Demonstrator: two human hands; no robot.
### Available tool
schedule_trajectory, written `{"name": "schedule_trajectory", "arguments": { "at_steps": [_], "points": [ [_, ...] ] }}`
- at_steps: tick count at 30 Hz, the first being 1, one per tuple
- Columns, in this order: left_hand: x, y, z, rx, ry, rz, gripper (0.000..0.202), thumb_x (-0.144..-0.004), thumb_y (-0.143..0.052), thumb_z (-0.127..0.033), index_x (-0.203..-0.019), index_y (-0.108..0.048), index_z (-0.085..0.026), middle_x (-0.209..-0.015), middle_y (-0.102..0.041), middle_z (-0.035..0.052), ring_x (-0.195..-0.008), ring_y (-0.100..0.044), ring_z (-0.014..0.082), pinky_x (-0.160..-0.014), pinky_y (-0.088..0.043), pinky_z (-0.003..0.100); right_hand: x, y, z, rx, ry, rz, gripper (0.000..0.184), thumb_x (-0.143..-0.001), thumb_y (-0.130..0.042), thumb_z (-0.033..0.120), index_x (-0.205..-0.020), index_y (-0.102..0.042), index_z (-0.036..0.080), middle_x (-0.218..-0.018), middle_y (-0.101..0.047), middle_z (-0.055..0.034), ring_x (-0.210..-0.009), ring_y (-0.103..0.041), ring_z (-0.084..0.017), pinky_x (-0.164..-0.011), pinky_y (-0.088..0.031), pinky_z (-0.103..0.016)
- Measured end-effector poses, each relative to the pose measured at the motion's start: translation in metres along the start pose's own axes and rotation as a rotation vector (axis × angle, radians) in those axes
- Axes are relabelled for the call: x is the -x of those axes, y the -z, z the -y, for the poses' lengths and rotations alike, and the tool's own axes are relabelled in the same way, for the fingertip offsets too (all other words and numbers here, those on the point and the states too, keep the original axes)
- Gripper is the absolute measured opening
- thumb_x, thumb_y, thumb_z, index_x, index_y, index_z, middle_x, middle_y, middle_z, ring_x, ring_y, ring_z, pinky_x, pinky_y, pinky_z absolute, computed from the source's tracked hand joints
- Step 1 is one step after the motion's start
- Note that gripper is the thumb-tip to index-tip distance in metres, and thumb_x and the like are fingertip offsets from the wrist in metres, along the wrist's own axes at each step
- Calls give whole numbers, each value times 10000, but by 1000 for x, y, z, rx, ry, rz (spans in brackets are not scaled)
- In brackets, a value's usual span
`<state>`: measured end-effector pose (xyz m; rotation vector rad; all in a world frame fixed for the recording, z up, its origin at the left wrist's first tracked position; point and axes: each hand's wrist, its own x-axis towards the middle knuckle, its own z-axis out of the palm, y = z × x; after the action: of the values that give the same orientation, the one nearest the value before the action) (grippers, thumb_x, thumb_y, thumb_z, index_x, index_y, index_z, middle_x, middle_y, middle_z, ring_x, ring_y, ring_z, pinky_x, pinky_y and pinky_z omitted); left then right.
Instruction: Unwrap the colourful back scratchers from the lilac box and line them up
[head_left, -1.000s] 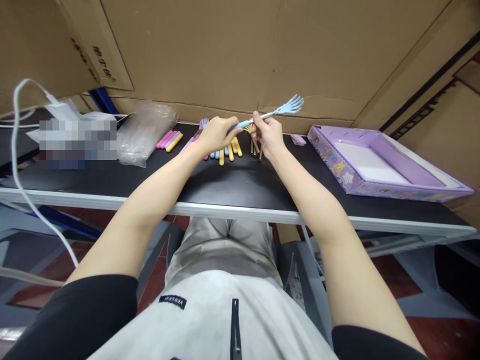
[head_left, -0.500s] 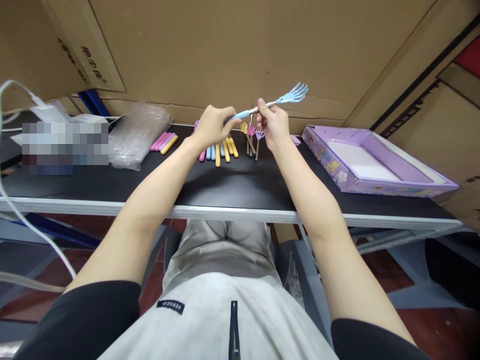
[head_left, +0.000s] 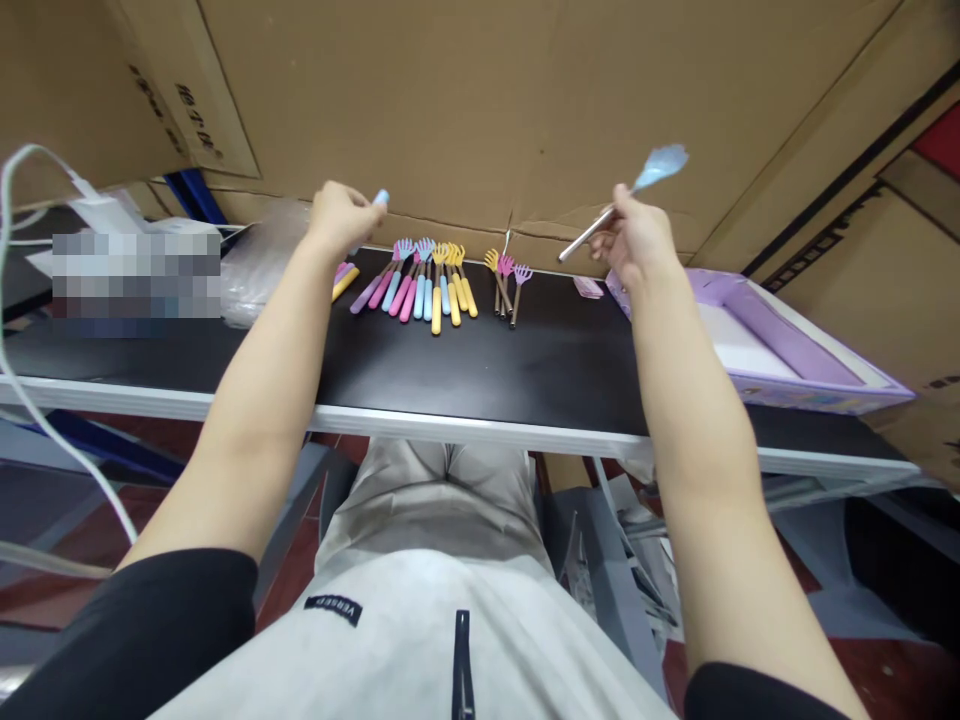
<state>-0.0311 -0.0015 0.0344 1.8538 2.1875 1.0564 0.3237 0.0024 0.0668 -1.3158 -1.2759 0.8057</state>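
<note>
My left hand point(head_left: 341, 218) is closed around a light blue handle point(head_left: 382, 197), whose end sticks out past the fingers. Away to the right, my right hand point(head_left: 637, 238) pinches the bare metal rod of a back scratcher point(head_left: 585, 236) with a blurred light blue hand-shaped head. Below and between the hands, a row of small back scratchers point(head_left: 427, 290) with purple, pink, blue and yellow handles lies on the black table. Beside that row are several handleless scratcher rods point(head_left: 504, 290) with yellow, pink and purple heads. Loose handles point(head_left: 343, 284) are partly hidden behind my left forearm.
An open purple box point(head_left: 817, 395) stands at the right, partly behind my right arm. A small pink piece point(head_left: 589, 287) lies near it. Clear plastic bags point(head_left: 259, 265) and a white cable point(head_left: 45, 400) are at the left. Cardboard point(head_left: 450, 100) rises behind the table point(head_left: 480, 380).
My hands have moved apart, left hand to the left and right hand to the right. The blue handle and the scratcher's metal rod, joined before, are now separate, one in each hand.
</note>
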Motion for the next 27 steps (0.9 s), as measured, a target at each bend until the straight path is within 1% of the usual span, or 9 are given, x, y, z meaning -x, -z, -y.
{"name": "schedule_trajectory", "arguments": {
  "at_steps": [2,4,7,10,15,18,21,24,27],
  "points": [
    [1,-8,13,-191,84,73,560,-959,-554,-555,-1132,-766,-66,-1273,-739,213,-1235,-647,354,-1115,-409,551,-2,-10,1,112,-50,169,340,-1080,-552,362,-777,-532,210,-606,-532,8,-508,-513,-100,-514,-438,-238],
    [-3,-16,30,-313,142,157,644,-916,-575,-565,-1267,-724,-46,-1452,-653,234,-1407,-544,405,-1200,-259,635,-11,-15,-2,191,-49,296,290,-1029,-664,351,-804,-571,193,-612,-562,4,-504,-524,-91,-486,-457,-219],
    [-9,-25,48,-387,155,237,706,-874,-600,-532,-1351,-676,-16,-1496,-614,253,-1438,-524,398,-1242,-200,619,-31,-17,-12,317,-15,393,281,-983,-746,331,-815,-604,156,-681,-624,-16,-564,-570,-75,-550,-527,-214],
    [-10,-28,51,-422,148,235,700,-842,-623,-557,-1331,-705,-63,-1467,-640,239,-1411,-543,407,-1270,-189,603,-47,-23,-23,486,-64,426,260,-939,-788,269,-800,-622,125,-737,-670,-48,-660,-639,-104,-652,-597,-271],
    [-5,-31,44,-461,77,158,653,-880,-559,-444,-1383,-680,-46,-1456,-639,249,-1390,-552,406,-1253,-235,620,-59,-52,-47,634,-91,342,279,-777,-892,163,-716,-620,162,-640,-637,-45,-730,-714,-221,-731,-673,-463],
    [-4,-34,41,-413,10,83,603,-884,-496,-397,-1376,-699,-112,-1451,-648,229,-1395,-541,423,-1239,-225,665,-63,-75,-67,548,-29,232,312,-713,-892,104,-700,-592,189,-649,-633,-35,-792,-743,-265,-797,-676,-542],
    [-3,-37,35,-356,-62,70,574,-863,-469,-362,-1340,-719,-162,-1427,-661,218,-1393,-538,433,-1248,-201,668,-67,-95,-80,446,12,131,348,-654,-883,56,-671,-575,216,-614,-590,-15,-806,-749,-300,-850,-656,-608],
    [1,-38,28,-334,-121,79,560,-858,-450,-352,-1311,-720,-165,-1395,-666,213,-1390,-533,424,-1255,-195,647,-69,-108,-84,572,-28,110,335,-676,-867,82,-638,-567,227,-554,-539,-15,-808,-752,-331,-899,-632,-627],
    [5,-39,21,-316,-155,91,536,-868,-447,-344,-1298,-710,-164,-1354,-672,202,-1381,-524,409,-1254,-200,631,-72,-111,-86,694,2,86,272,-758,-852,179,-699,-587,204,-624,-597,-57,-946,-760,-349,-980,-598,-591]
  ]
}}
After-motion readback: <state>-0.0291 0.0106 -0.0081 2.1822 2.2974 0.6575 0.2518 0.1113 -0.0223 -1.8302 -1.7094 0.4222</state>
